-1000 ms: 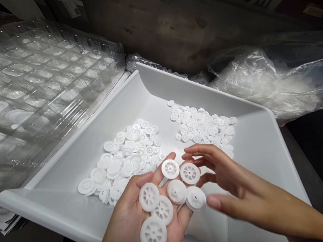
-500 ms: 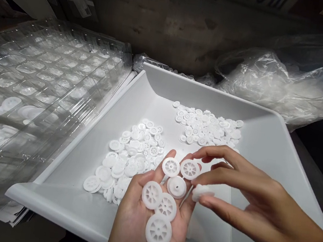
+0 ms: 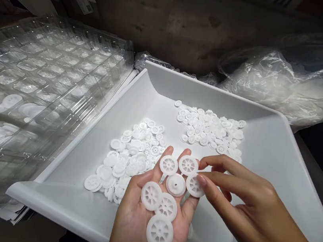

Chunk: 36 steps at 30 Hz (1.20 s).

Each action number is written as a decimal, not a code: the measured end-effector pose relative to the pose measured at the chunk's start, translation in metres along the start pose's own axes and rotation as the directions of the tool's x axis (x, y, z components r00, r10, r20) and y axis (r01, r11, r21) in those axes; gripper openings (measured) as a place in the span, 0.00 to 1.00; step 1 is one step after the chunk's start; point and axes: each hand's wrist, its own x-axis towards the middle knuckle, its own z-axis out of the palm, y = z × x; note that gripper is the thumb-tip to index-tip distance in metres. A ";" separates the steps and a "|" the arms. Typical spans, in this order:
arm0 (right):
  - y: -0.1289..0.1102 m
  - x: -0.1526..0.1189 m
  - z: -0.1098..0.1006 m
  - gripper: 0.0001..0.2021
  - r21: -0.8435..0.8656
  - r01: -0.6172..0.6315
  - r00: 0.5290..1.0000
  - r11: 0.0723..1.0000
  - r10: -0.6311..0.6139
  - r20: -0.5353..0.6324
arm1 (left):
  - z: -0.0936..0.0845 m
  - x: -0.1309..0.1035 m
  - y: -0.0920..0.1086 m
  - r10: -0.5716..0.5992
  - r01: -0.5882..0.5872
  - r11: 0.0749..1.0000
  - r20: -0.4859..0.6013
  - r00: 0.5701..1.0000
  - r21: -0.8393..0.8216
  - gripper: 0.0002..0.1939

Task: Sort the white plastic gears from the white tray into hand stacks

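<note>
Tray (image 3: 62,205), one, pale grey, walled at back and sides, carries two separate heaps of small white wheels (image 3: 92,182), some spoked: left heap (image 3: 134,155), overlapping at various tilts; far heap (image 3: 208,128), spread near the back wall (image 3: 212,99).

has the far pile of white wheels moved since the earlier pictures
No. The far pile keeps its place against the tray; both appear further right only because the whole view shifted.
</note>
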 end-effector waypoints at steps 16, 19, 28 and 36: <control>0.002 0.001 -0.010 0.08 0.028 -0.028 0.998 0.999 0.030 -0.050 | -0.002 0.000 0.000 -0.029 0.029 0.999 -0.028 0.999 -0.019 0.29; 0.001 0.000 -0.008 0.05 -0.020 0.046 0.996 0.999 -0.047 -0.075 | 0.000 0.000 -0.001 -0.020 0.018 0.999 -0.070 0.997 -0.035 0.28; -0.005 -0.001 0.004 0.09 -0.295 0.360 0.926 0.885 -0.377 -0.001 | 0.004 -0.001 -0.001 -0.053 0.049 0.998 -0.085 0.995 -0.048 0.25; -0.010 -0.014 0.011 0.17 -0.298 0.398 0.905 0.867 -0.425 -0.028 | 0.005 -0.006 0.001 -0.155 0.134 0.969 -0.088 0.984 -0.207 0.23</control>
